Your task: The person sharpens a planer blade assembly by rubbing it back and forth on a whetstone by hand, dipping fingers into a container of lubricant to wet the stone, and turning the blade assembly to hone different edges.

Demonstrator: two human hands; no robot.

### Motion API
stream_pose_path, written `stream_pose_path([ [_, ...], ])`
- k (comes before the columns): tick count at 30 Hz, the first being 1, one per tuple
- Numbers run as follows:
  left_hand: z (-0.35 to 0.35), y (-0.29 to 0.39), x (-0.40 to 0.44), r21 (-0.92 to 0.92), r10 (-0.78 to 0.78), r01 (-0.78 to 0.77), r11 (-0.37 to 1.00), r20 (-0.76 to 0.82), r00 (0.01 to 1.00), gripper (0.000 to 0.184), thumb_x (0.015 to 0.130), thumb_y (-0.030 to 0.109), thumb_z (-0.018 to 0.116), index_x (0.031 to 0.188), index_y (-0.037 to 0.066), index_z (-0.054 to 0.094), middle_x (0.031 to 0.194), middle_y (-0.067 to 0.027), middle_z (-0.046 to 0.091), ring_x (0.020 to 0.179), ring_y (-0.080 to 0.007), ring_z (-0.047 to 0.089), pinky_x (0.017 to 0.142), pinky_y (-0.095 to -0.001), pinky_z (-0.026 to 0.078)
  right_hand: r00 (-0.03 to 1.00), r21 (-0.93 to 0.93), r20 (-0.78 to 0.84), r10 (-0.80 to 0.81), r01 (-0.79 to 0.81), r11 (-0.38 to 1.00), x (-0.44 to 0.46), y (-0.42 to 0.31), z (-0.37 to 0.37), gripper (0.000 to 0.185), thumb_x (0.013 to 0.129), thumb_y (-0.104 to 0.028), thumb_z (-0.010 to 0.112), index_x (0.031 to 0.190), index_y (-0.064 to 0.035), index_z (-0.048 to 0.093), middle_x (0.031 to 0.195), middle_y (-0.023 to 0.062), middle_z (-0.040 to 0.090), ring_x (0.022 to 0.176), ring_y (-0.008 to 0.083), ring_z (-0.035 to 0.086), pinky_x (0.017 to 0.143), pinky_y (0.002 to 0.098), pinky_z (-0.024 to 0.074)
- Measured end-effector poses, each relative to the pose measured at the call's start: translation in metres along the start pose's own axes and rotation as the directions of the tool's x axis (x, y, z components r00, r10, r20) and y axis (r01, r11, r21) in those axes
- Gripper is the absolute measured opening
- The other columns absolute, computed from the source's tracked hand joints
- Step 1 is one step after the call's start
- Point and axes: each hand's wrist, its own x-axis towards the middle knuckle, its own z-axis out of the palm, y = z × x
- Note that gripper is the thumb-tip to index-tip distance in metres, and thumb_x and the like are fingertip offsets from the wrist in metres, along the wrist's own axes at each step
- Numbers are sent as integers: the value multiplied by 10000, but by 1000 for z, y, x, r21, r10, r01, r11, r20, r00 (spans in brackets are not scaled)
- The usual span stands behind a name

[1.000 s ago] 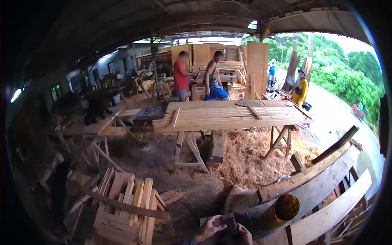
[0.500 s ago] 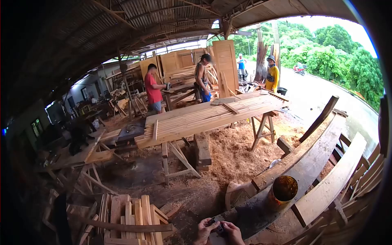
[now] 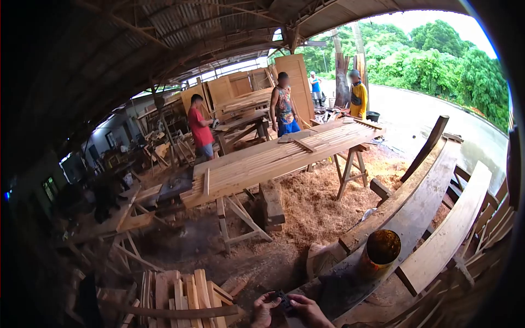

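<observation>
Low in the head view, my left hand [image 3: 264, 309] and my right hand [image 3: 307, 310] are close together. Between them they grip a small dark object [image 3: 284, 301], its kind too small to make out, with the fingers of both hands closed on its sides. Just beyond and to the right, a rusty open-topped can [image 3: 382, 249] stands upright on a dark, weathered plank [image 3: 402, 224]. Neither hand touches the can.
A long panel of wooden strips [image 3: 284, 156] lies on sawhorses [image 3: 350, 169], with sawdust [image 3: 317, 208] below. Stacked timber [image 3: 186, 292] is at lower left, a pale board [image 3: 448, 229] at right. Persons in red [image 3: 199, 123], patterned [image 3: 285, 106] and yellow [image 3: 359, 101] tops stand behind the panel.
The person in the patterned top has turned from the panel and stands more upright. My view has shifted slightly; both hands still hold the small dark object, a little lower and further apart.
</observation>
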Motion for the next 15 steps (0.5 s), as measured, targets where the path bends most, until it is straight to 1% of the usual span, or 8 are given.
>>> stream_pose_path([
  [2, -9, 10, 1, -30, -26, 25, 999, -19, 999, 328, 905, -33, 767, 1212, -4, 657, 1130, -87, 725, 1047, -217, 708, 970, -364, 583, 995, -54, -82, -52, 48, 997, -12, -52, 18, 327, 919, -89, 741, 1230, -12, 676, 1160, 116, 729, 991, 267, 682, 921, 428, 530],
  [3, -11, 19, 0, -29, -4, 4, 1000, -7, 1000, 309, 898, -44, 760, 1187, -1, 659, 1118, -93, 730, 1037, -223, 715, 963, -373, 585, 987, 85, -47, -156, 160, 983, 1, -59, 3, 169, 1005, -101, 626, 1145, -17, 671, 1096, 110, 721, 917, 234, 685, 842, 363, 551],
  [4, -11, 29, -2, -4, 7, -7, 1000, -4, 1000, 309, 898, -44, 760, 1187, -1, 659, 1118, -93, 730, 1037, -223, 715, 963, -373, 585, 905, 214, 35, -424, 408, 887, 22, -58, -21, 119, 1013, -147, 592, 1024, -42, 646, 945, 80, 687, 831, 186, 648, 766, 335, 544],
  [6, -6, 50, -10, -22, 91, -91, 996, -31, 995, 291, 898, -52, 750, 1170, 1, 658, 1094, -101, 743, 1020, -237, 725, 961, -385, 586, 834, 577, -99, -544, 493, 651, 19, -120, 3, 251, 1024, -179, 552, 780, -144, 503, 670, -21, 450, 594, 87, 472, 538, 241, 423],
  [7, -5, 56, -11, -36, 119, -119, 992, -4, 993, 289, 904, -51, 737, 1174, 9, 653, 1100, -109, 743, 1022, -254, 725, 969, -400, 583, 732, 797, -57, -679, 443, 411, 22, -148, 17, 307, 988, -217, 571, 728, -162, 418, 622, -42, 354, 516, 105, 325, 500, 282, 305],
  [9, -1, 74, -13, -11, 81, -81, 997, -27, 996, 315, 900, -62, 740, 1190, 16, 645, 1076, -99, 739, 991, -258, 728, 935, -417, 598, 663, 950, 11, -748, 227, 215, 50, -179, 18, 369, 973, -196, 583, 669, -170, 375, 610, -49, 292, 532, 111, 264, 511, 321, 250],
  [11, 3, 89, -20, 6, 37, -36, 999, -27, 999, 357, 906, -51, 748, 1233, 9, 618, 1087, -106, 725, 996, -273, 719, 908, -444, 610, 723, 995, -63, -688, 99, 13, 90, -202, 33, 378, 896, -147, 614, 629, -178, 348, 603, -51, 243, 532, 114, 236, 516, 315, 232],
  [15, -33, 86, 9, 102, 99, -105, 989, 58, 993, 328, 941, 13, 732, 1255, 17, 637, 1147, -101, 727, 1068, -262, 705, 976, -424, 575, 784, 939, 76, -617, 152, 309, 115, -217, 84, 360, 852, -164, 594, 570, -183, 372, 531, -50, 289, 472, 131, 280, 437, 305, 264],
])
